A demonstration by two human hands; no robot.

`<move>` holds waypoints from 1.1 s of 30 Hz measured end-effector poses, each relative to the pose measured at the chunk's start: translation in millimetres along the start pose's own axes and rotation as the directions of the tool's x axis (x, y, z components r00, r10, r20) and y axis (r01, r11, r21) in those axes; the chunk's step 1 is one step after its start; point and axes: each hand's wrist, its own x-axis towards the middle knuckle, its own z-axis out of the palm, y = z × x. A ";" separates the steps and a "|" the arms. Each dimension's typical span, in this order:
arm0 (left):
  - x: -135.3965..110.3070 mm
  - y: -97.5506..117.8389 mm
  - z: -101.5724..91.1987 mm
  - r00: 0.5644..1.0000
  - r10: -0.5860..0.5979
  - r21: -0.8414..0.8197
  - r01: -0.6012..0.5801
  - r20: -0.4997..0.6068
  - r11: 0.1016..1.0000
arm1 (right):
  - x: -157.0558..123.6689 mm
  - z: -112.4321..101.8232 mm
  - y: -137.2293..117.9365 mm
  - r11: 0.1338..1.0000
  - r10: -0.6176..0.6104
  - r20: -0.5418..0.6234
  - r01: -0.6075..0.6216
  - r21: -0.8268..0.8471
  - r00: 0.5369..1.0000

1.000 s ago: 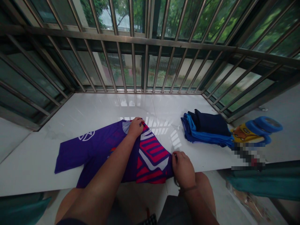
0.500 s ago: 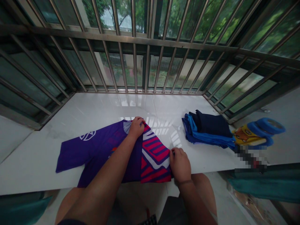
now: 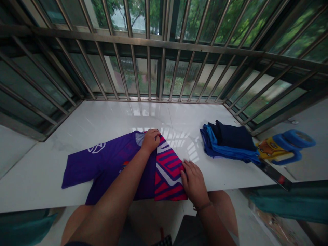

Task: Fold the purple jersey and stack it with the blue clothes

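Observation:
A purple short-sleeved sports shirt lies spread on the white ledge, its left sleeve stretched outward. On its right side a panel with red, purple and white stripes is folded over toward the middle. My left hand is closed on the folded shoulder beside the collar, fingers bent over the cloth. My right hand rests on the outer edge of the striped fold, its fingers stretched out and lying over the cloth. The left forearm covers part of the shirt's front.
A stack of folded blue and dark clothes sits on the white ledge at the right. Beside it are a yellow and blue bottle with a handle and a dark flat object. Metal bars and windows enclose the ledge.
My right hand has loosened from a pinch at the striped edge and now lies flatter, fingers extended. The left hand stays at the shoulder with its grip nearly unchanged.

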 end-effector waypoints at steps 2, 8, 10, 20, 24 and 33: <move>0.6 -0.8 2.9 1.000 0.003 0.016 -0.004 0.022 1.000 | -0.3 -1.6 -0.9 1.000 0.016 0.007 -0.016 0.006 1.000; 2.0 -0.4 9.1 0.999 -0.008 0.076 0.004 0.049 0.997 | 2.1 -4.3 -7.6 0.999 0.043 -0.008 -0.043 -0.011 0.999; 1.7 2.2 8.9 0.999 -0.006 0.095 0.001 0.051 0.996 | 2.5 -4.1 -8.6 0.999 0.036 -0.017 -0.037 -0.017 0.999; -2.1 23.5 5.2 0.994 -0.035 0.176 0.016 0.106 0.984 | 0.3 -0.4 -7.4 0.998 0.032 -0.018 -0.033 -0.062 0.999; 0.8 41.0 -2.4 0.990 -0.057 0.200 0.030 0.131 0.979 | 1.6 -1.1 -7.7 0.998 0.036 -0.017 -0.037 -0.056 0.999; -86.8 -38.6 -167.5 0.966 -0.213 0.443 0.257 -0.147 0.859 | 3.9 -0.7 -5.1 0.998 0.011 -0.034 -0.013 -0.054 0.999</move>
